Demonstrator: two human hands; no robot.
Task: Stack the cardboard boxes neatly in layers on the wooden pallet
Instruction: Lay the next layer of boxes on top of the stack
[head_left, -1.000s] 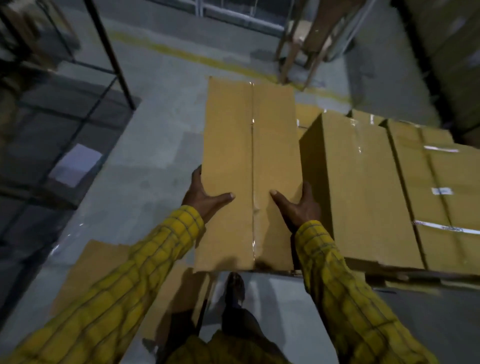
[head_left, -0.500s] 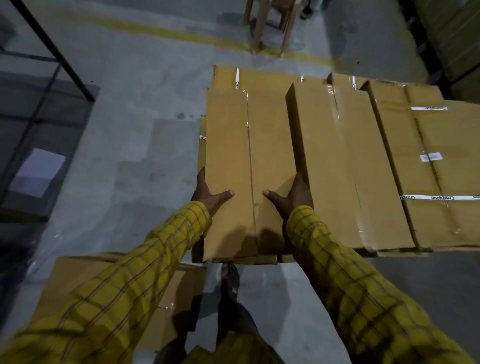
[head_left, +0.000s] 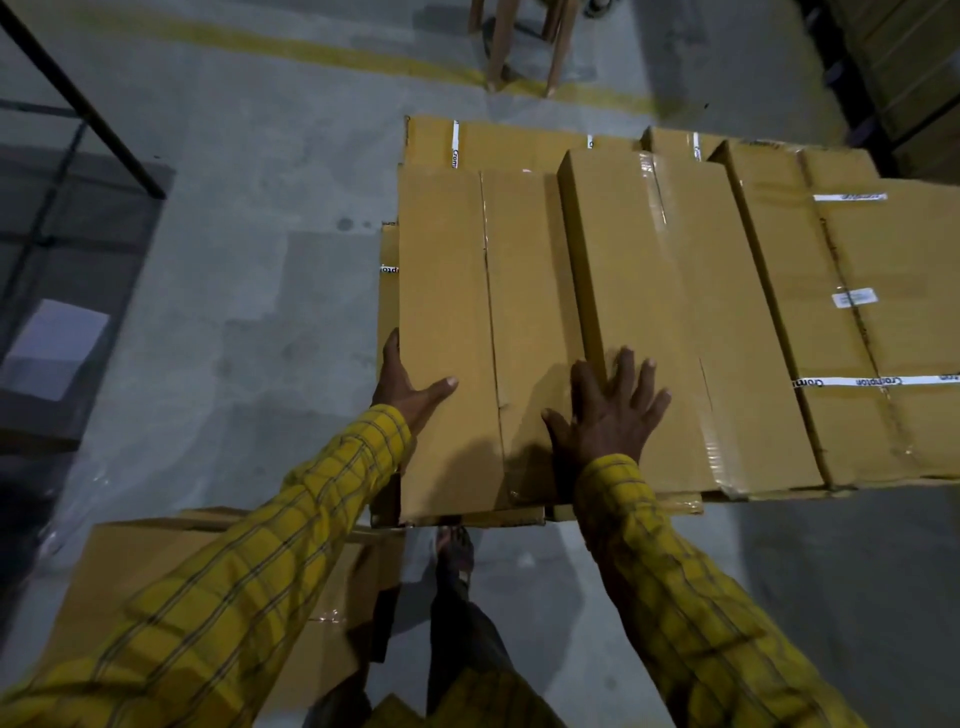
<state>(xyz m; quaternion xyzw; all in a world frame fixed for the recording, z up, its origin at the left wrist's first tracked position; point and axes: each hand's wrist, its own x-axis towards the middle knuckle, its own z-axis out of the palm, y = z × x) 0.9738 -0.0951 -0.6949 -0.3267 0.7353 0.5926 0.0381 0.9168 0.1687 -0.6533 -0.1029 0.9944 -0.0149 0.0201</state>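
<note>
A long cardboard box (head_left: 467, 312) lies flat at the left end of the stack, on top of lower boxes. My left hand (head_left: 410, 387) holds its left edge, thumb on top and fingers down the side. My right hand (head_left: 608, 415) is above the box's right edge with fingers spread and straight, partly over the taller neighbouring box (head_left: 675, 322). More taped boxes (head_left: 852, 332) fill the stack to the right. The pallet under the stack is hidden.
Another cardboard box (head_left: 171, 587) lies on the floor at my lower left, beside my foot (head_left: 454, 556). A dark metal rack (head_left: 67, 218) stands at the left. Wooden legs (head_left: 519, 47) stand beyond the stack, on a yellow floor line. Grey concrete floor surrounds the stack.
The box has come down from carried height onto the stack's left end. My right hand has let go of its right side and now hovers spread above it. The left hand keeps its hold.
</note>
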